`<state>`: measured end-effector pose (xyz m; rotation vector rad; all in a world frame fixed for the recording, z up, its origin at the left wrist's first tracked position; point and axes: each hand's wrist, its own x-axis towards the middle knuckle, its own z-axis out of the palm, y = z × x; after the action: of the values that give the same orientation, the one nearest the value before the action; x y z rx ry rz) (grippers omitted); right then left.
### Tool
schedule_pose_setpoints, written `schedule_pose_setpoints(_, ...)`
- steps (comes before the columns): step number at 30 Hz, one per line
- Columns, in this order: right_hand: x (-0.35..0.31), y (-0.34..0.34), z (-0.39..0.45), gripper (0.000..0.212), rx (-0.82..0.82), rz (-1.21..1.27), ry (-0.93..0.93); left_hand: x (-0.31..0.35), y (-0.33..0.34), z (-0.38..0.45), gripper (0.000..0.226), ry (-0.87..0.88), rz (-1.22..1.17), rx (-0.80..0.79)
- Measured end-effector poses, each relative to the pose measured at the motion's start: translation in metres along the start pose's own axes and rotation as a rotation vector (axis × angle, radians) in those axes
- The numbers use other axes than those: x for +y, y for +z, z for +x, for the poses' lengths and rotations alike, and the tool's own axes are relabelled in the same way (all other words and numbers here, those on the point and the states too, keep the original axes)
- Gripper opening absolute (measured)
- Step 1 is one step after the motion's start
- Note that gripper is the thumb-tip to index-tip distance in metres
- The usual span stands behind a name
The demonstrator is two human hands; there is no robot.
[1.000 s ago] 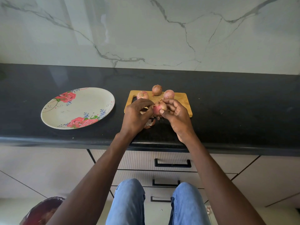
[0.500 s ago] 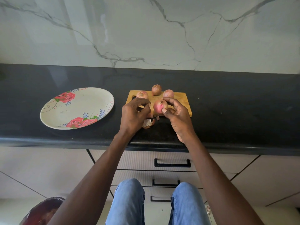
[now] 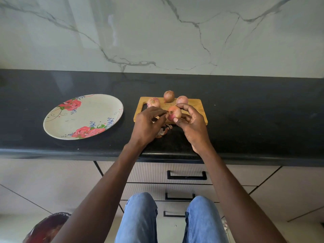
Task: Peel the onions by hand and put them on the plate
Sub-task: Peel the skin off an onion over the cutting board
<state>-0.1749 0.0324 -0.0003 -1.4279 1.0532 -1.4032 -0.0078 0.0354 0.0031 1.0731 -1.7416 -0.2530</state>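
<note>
My right hand holds a pink, partly peeled onion between thumb and fingers above the wooden cutting board. My left hand pinches at the onion's brown tip with thumb and forefinger. Three unpeeled onions sit at the board's far edge: one at the left, one in the middle, one at the right. The flowered plate lies on the black counter to the left and holds no onion.
Loose onion skins lie on the counter under my hands, in front of the board. A marble wall stands behind. Drawers with black handles are below the counter edge. A dark bag sits on the floor at lower left.
My right hand has turned the onion and lifted it a little. My left hand's fingers have moved from the onion's side to its tip.
</note>
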Motion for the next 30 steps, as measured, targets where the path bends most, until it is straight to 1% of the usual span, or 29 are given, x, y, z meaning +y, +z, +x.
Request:
schedule_pose_setpoints(6,0.002,0.000,0.001,0.038,-0.009,-0.020,-0.014,0.001,0.000,-0.001,0.013,-0.011,0.041,-0.005)
schedule_pose_setpoints(12,0.004,0.000,0.002,0.038,0.014,-0.032,0.003,0.001,-0.001,-0.001,0.009,-0.082,0.017,0.004)
schedule_pose_setpoints(17,0.002,-0.002,0.003,0.037,0.045,0.058,0.042,0.000,0.000,-0.001,0.011,-0.125,0.036,0.020)
schedule_pose_setpoints(19,0.001,-0.003,0.002,0.037,0.050,0.072,0.046,0.000,0.000,-0.001,0.014,-0.103,0.051,0.043)
schedule_pose_setpoints(22,0.002,-0.004,0.002,0.035,0.058,0.086,0.059,-0.002,0.000,-0.002,0.012,-0.032,0.032,0.071)
schedule_pose_setpoints(24,0.003,-0.005,0.002,0.033,0.043,0.101,0.064,-0.001,-0.001,-0.001,0.031,-0.040,-0.072,0.012)
schedule_pose_setpoints(27,0.006,-0.005,0.003,0.026,0.010,0.125,0.071,0.005,-0.005,0.000,0.058,-0.117,-0.238,-0.117)
schedule_pose_setpoints(28,0.005,-0.005,0.003,0.023,-0.002,0.138,0.072,0.007,-0.005,0.000,0.064,-0.151,-0.263,-0.162)
schedule_pose_setpoints(30,0.002,-0.004,0.001,0.021,-0.030,0.140,0.062,0.010,-0.006,0.000,0.067,-0.203,-0.267,-0.241)
